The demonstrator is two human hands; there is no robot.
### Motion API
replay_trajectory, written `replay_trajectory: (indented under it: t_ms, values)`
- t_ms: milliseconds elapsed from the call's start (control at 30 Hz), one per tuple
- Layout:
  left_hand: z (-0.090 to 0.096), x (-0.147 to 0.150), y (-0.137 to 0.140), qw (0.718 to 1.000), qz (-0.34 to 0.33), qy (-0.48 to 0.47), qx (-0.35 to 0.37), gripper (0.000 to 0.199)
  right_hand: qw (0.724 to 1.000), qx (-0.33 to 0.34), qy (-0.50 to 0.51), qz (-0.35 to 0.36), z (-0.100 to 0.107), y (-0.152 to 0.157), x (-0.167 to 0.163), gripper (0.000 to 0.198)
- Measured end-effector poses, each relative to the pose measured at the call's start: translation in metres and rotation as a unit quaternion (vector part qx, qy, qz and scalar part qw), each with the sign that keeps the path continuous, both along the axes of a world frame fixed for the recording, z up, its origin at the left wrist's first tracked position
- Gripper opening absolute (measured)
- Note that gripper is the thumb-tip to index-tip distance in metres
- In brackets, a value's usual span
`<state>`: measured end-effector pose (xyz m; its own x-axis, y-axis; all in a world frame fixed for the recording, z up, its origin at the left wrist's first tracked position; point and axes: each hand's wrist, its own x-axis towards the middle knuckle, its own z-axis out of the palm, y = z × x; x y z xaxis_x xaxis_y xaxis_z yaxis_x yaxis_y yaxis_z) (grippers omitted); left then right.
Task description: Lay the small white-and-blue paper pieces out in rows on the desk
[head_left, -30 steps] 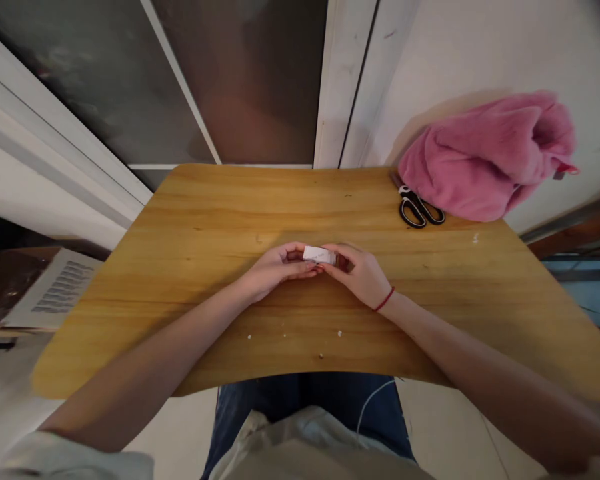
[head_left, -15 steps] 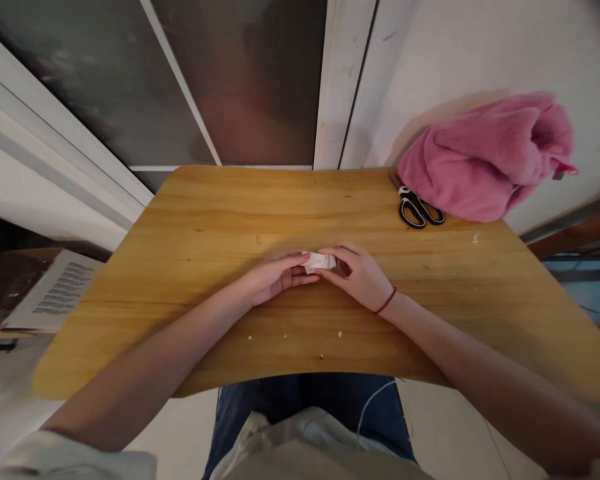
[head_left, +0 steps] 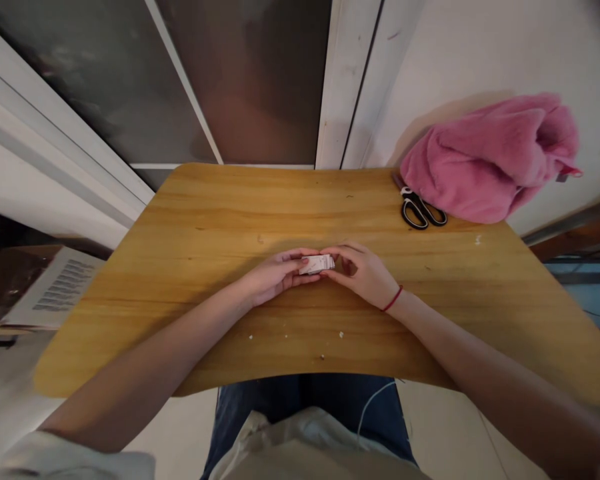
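At the far left, off the table, lay one grey slotted panel (head_left: 60, 287), partly cut by the table's edge. One wooden table (head_left: 180, 220) filled the middle of the view, and two hands met near its centre. The left hand (head_left: 275, 277) lay low on the wood with its fingers curled narrowly inward, thumb and fingertips pinched on the left end of a single small white folded piece (head_left: 317, 264), paper by the look of it, though too small to be sure. That piece sat just above the tabletop, between the two hands and touched by both. The right hand (head_left: 365, 273) closed on its right end, fingers bent into a tight arch over it, and one red string band (head_left: 393, 299) circled that wrist. A few white crumbs (head_left: 340, 334), four or so, were scattered on the wood nearer the person. Farther right, at the table's back corner, lay one pair of black-handled scissors (head_left: 420, 210), just beside one bundled pink fleece cloth (head_left: 490, 160) that leaned against the wall.
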<state>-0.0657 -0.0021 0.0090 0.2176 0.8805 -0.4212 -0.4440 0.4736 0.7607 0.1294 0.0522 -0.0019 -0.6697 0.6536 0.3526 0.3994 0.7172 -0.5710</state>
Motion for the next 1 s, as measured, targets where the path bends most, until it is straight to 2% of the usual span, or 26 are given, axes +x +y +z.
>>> replay_trajectory:
  t_ms: [333,600,1000]
  values:
    - [-0.0012,-0.0009,-0.0002,1.000,0.016,-0.013,-0.008,0.016,0.999,-0.024,0.031,-0.015,0.0027,-0.0011,-0.0005,0.026]
    - [-0.0030,-0.0025,0.0015,1.000,0.014,-0.012,-0.003,0.020,0.998,-0.019,0.056,-0.031,0.0060,-0.0016,0.0014,0.026]
    - [-0.0012,-0.0012,0.0028,1.000,0.015,-0.010,-0.011,0.019,0.994,-0.060,0.083,-0.026,0.0083,0.0006,0.0028,0.027]
